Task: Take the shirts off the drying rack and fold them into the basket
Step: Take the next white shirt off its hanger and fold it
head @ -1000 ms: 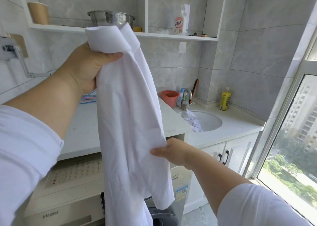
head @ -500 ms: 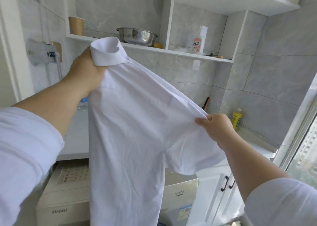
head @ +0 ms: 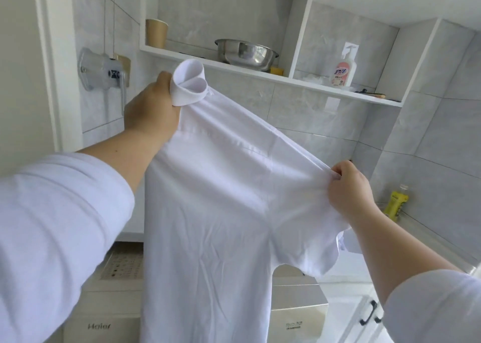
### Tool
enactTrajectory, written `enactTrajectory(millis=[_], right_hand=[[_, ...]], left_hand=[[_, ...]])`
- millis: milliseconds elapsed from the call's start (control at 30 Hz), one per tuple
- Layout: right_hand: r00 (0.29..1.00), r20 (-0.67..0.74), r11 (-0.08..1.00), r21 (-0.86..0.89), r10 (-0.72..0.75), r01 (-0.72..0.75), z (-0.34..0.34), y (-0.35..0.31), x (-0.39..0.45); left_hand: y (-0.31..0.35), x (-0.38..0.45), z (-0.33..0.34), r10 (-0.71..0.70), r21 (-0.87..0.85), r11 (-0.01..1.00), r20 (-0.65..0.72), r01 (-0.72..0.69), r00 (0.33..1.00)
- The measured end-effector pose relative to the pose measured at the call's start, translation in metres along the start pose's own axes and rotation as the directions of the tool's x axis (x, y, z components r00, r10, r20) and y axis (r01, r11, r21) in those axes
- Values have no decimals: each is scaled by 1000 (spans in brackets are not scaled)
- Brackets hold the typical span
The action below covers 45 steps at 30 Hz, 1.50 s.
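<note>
A person holds up a white shirt (head: 208, 212): left hand (head: 151, 108) grasping its collar, right hand (head: 348, 189) pinching the sleeve.

Ahead of me a white wall shelf (head: 263, 75) carries a brown paper cup (head: 156, 33) at its left end and a steel bowl (head: 246, 54) toward the middle. Past its upright divider stands a pink pump bottle (head: 343, 72).
</note>
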State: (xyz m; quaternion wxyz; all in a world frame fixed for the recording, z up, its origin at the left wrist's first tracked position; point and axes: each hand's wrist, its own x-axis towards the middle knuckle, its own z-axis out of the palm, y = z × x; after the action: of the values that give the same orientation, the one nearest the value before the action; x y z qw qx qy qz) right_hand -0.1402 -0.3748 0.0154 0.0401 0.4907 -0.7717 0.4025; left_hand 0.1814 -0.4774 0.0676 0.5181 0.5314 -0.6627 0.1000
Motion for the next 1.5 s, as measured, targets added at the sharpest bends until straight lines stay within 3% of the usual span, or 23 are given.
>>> enactTrajectory(millis=[133, 400, 533, 767, 933, 1100, 1200, 1267, 1300, 1367, 1433, 1467, 1500], right_hand=[[999, 13, 999, -33, 34, -34, 41, 4, 36], [987, 105, 945, -318, 117, -78, 150, 19, 137], [992, 95, 932, -359, 83, -43, 206, 30, 186], [973, 148, 912, -397, 175, -104, 299, 61, 214], [927, 252, 908, -384, 278, -168, 328, 78, 222], [831, 406, 909, -332, 379, -252, 332, 93, 230], [781, 449, 893, -333, 433, -304, 322, 94, 234], [729, 478, 867, -356, 489, -348, 315, 93, 234], [710, 485, 855, -373, 511, -361, 313, 94, 232], [703, 469, 840, -388, 535, -380, 309, 95, 228], [742, 418, 845, -367, 524, -390, 303, 97, 226], [769, 389, 855, -336, 508, -395, 299, 96, 226], [797, 355, 869, -283, 488, -406, 296, 94, 226]], left_hand=[[-28, 22, 62, -52, 22, 998, 51, 51, 997], [-86, 81, 220, -46, 60, 998, 189, 36, 981], [-113, 109, 284, -47, 52, 998, 180, 38, 983], [-170, 84, 397, -190, 129, 979, 275, 160, 943], [-194, 64, 441, -294, 276, 943, 418, 188, 860], [-201, 61, 454, -450, 427, 876, 555, 224, 699], [-174, 63, 441, -392, 487, 871, 602, 70, 696], [-138, 55, 430, -195, 356, 930, 683, -88, 703], [-119, 46, 425, -76, 249, 954, 740, -168, 668], [-88, 17, 417, 76, 64, 964, 864, -258, 497], [-77, -13, 415, 74, 13, 953, 959, -301, 275], [-80, -26, 417, 51, 18, 949, 977, -316, 208], [-84, -37, 420, 38, 25, 949, 981, -315, 192]])
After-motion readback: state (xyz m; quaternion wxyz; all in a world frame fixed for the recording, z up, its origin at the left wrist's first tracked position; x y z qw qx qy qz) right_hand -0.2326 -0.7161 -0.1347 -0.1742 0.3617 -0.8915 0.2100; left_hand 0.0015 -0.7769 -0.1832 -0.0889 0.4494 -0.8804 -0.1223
